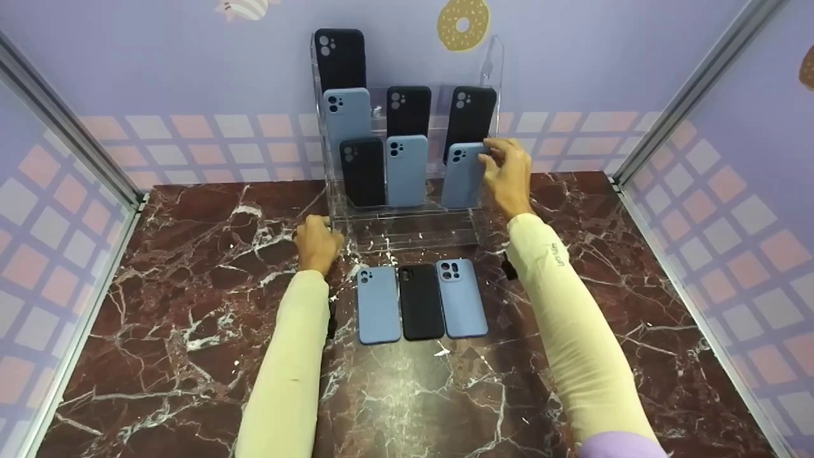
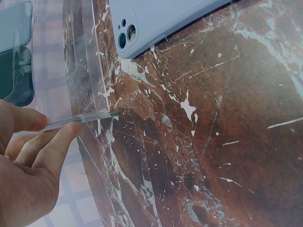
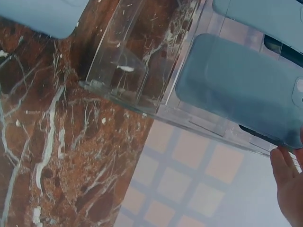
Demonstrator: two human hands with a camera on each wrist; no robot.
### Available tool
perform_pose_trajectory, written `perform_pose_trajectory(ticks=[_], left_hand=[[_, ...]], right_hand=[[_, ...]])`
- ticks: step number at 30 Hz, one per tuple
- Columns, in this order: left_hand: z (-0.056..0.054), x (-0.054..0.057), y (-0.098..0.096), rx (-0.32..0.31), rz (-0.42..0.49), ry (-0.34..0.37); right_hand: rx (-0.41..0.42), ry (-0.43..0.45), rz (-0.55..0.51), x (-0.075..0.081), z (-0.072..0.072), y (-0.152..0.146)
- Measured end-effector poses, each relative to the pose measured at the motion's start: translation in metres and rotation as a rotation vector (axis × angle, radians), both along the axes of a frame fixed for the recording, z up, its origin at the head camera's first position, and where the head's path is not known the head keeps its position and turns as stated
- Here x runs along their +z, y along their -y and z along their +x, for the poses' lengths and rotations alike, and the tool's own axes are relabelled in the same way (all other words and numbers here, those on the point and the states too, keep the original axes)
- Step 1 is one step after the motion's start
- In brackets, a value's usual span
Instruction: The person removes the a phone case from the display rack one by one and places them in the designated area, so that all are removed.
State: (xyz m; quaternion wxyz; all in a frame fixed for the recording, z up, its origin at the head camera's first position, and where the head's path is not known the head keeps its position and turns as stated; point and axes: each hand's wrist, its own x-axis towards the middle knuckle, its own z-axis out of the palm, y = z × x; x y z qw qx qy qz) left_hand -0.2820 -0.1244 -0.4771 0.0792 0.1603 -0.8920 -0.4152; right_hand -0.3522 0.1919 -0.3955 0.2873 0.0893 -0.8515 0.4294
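Note:
A clear stepped display stand (image 1: pixel 413 226) holds several phone cases. At its front left side, my left hand (image 1: pixel 319 243) pinches the clear side panel (image 2: pixel 61 124) between thumb and fingers. My right hand (image 1: pixel 509 172) grips the upper right corner of a light blue phone case (image 1: pixel 463 181), which leans on the lowest tier at the right. In the right wrist view, that case (image 3: pixel 236 90) lies against the clear tier, with only part of my hand showing at the frame's edge. Behind it leans a black phone case (image 1: pixel 470 117).
Three cases lie in a row before the stand: a light blue one (image 1: pixel 379 305), a black one (image 1: pixel 421 305) and another blue one (image 1: pixel 463 302). The marbled table (image 1: pixel 191 381) meets a lilac back wall (image 1: pixel 191 57); side panels stand left and right.

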Motion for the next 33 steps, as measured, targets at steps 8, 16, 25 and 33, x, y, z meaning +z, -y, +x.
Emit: perform_pose_trajectory(ticks=[8, 16, 25, 33], left_hand=[[0.001, 0.001, 0.000, -0.003, -0.005, 0.003], [0.001, 0.000, 0.000, -0.010, -0.012, 0.005], [0.000, 0.001, 0.002, 0.000, 0.000, 0.014], [0.001, -0.001, 0.003, 0.000, 0.003, -0.011]], right_hand=[[-0.009, -0.041, -0.037, -0.001, 0.000, -0.003], [0.027, -0.095, -0.083, 0.003, 0.001, -0.008], [0.067, -0.163, -0.138, 0.022, 0.008, -0.007], [0.129, -0.210, -0.196, 0.040, 0.022, -0.013]])
